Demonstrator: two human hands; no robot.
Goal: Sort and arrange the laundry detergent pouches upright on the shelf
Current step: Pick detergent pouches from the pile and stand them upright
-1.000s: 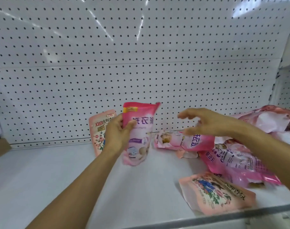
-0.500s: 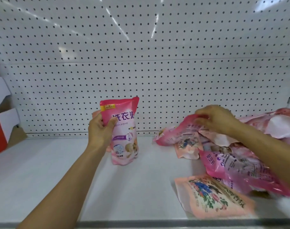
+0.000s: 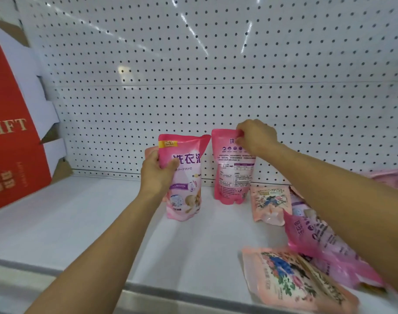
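Note:
My left hand grips the left edge of a pink detergent pouch that stands upright on the white shelf, front side facing me. A peach pouch behind it shows only a corner. My right hand pinches the top of a second pink pouch, held upright against the pegboard with its printed back toward me. To the right lie several more pouches: a peach floral one leaning at the back, a pink one flat, and a peach floral one at the front edge.
A red gift box with white cardboard flaps stands at the left end of the shelf. White pegboard forms the back wall. A metal lip runs along the shelf's front edge. More pink pouches lie at the far right.
My right hand lifted a pink pouch out of the pile and brought it upright beside the one my left hand holds. The view shifted left, revealing the red box.

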